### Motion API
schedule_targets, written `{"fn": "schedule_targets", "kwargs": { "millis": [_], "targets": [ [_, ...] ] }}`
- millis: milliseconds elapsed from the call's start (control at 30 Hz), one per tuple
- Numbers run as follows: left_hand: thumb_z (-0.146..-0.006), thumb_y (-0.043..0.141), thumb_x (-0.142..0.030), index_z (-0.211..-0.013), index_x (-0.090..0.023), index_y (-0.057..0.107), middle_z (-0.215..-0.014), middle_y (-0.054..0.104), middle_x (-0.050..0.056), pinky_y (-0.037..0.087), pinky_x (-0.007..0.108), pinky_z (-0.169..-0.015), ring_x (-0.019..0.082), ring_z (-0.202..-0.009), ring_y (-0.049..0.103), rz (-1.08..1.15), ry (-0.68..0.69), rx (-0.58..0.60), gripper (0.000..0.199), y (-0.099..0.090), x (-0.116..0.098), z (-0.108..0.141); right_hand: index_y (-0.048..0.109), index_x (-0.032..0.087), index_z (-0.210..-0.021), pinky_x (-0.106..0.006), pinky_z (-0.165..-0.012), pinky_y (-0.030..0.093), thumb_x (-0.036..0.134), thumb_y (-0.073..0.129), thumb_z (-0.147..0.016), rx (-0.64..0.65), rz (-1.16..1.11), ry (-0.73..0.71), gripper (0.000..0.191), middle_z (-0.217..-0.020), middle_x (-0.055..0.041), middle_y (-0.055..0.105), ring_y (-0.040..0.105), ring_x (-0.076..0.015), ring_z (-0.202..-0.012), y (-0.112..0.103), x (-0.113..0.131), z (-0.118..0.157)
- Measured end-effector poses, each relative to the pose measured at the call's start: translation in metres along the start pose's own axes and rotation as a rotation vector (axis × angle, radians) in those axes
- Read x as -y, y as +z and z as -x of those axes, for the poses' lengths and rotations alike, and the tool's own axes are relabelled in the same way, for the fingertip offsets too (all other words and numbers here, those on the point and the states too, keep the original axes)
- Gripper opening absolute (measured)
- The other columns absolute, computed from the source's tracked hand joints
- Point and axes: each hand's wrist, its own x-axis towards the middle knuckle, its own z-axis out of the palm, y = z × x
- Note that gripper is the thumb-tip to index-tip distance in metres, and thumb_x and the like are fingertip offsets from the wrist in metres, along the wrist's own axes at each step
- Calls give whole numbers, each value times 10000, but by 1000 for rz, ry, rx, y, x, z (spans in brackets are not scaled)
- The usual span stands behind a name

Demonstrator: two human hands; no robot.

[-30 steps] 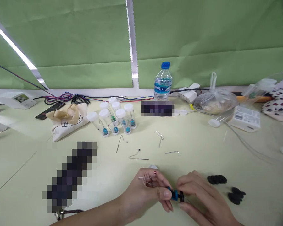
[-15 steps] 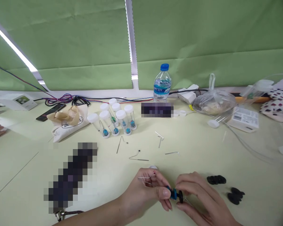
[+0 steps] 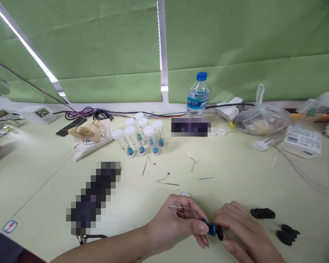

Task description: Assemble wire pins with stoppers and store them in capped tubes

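the left hand [image 3: 178, 219] had its grip closed, thumb against fingers, on a blue part [image 3: 212, 229], a bent wire [image 3: 178, 207] lying across its fingers. the blue part sat between the two hands, near the front of the desk [image 3: 235, 175], a black disc [image 3: 220, 232] at its right end. the right hand [image 3: 246, 230] was at the disc, fingers curled, thumb apart; whether its grip had hold of it could not be told. black pieces [image 3: 262, 213] lay just to its right.
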Motion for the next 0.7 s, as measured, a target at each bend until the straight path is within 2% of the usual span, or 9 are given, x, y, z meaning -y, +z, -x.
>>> {"fn": "schedule_targets", "kwargs": {
  "millis": [100, 200, 367, 700],
  "targets": [
    [-555, 855, -238, -682, -59, 673, -512, 624, 46, 509, 246, -463, 151, -468, 626, -7, -2, 4, 285, -1, 0, 0, 491, 204, -917, -305, -631, 451, 222, 378, -975, 17, -9, -3, 128, -751, -29, 590, 540, -165, -668, 1, 0, 0],
    [-570, 849, -238, -689, -61, 674, -522, 631, 48, 510, 246, -481, 140, -468, 619, -3, 15, -10, 276, -2, 0, 0, 486, 203, -970, -295, -635, 461, 137, 455, -921, -6, 14, -5, 88, -791, -32, 612, 563, -166, -700, 4, -1, 2],
    [-583, 846, -243, -695, -73, 673, -543, 642, 50, 504, 250, -490, 139, -473, 617, 9, 23, -29, 268, -3, 0, 0, 475, 198, -1066, -301, -690, 487, 136, 564, -855, -74, 52, 35, 237, -866, -49, 625, 596, -184, -780, 8, -4, 7],
    [-592, 841, -224, -685, -65, 682, -524, 636, 50, 513, 240, -483, 135, -469, 621, 5, 7, -1, 242, -2, 2, 0, 464, 206, -894, -315, -613, 413, 128, 458, -908, 8, 19, 10, 79, -736, -13, 576, 534, -164, -654, 5, -1, 1]
  ]
}}
